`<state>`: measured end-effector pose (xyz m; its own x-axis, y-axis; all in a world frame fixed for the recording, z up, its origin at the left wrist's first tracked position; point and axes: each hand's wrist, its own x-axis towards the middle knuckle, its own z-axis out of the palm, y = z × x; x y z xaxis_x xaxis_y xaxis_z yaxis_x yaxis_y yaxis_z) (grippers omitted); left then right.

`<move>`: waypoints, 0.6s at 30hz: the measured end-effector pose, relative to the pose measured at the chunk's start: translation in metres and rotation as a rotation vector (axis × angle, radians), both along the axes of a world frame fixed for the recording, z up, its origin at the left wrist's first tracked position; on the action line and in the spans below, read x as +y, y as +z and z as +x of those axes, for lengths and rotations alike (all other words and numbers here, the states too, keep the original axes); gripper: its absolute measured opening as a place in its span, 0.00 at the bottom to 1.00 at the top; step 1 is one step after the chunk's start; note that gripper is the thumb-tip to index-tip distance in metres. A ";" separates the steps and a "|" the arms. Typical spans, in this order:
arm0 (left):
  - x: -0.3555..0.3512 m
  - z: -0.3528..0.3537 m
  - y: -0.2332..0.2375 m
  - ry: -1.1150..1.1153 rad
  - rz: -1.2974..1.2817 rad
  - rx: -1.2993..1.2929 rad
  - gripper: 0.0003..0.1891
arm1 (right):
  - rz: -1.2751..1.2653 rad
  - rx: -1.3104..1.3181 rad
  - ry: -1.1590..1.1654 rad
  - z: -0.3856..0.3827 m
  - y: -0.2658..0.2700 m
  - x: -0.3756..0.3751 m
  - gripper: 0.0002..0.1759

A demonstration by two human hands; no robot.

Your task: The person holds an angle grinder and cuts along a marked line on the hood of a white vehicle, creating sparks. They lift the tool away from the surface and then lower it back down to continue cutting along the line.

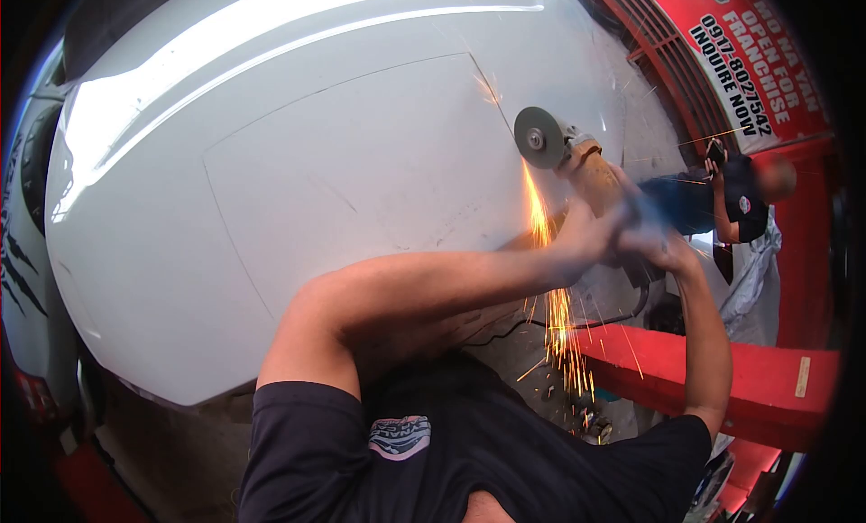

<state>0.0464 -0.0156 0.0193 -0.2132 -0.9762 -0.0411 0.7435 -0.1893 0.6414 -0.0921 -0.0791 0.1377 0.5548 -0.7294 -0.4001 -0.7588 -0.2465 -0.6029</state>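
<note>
Both of my hands are wrapped round an angle grinder [597,182] with a yellow body. Nearer the disc, my left hand [579,239] grips the grinder's body. My right hand [657,241] closes round its rear part, blurred by motion, with the fingers partly hidden. The grey cutting disc [534,138] meets a white car panel [361,162] on a drawn dark line. From the disc, orange sparks [557,320] stream down towards me. Thin dark lines outline a large shape on the panel, and one stretch above the disc looks darker.
A black cord [505,333] trails below the grinder. Red metal beams [713,379] stand at the right, close to my right arm. Beyond the grinder, another person [744,198] holds a phone-like object. A red banner [758,63] hangs behind; another vehicle [27,279] stands left.
</note>
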 end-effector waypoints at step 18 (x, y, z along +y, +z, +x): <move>-0.006 0.004 0.001 0.042 0.052 -0.007 0.27 | -0.005 -0.021 0.004 0.008 0.001 -0.005 0.64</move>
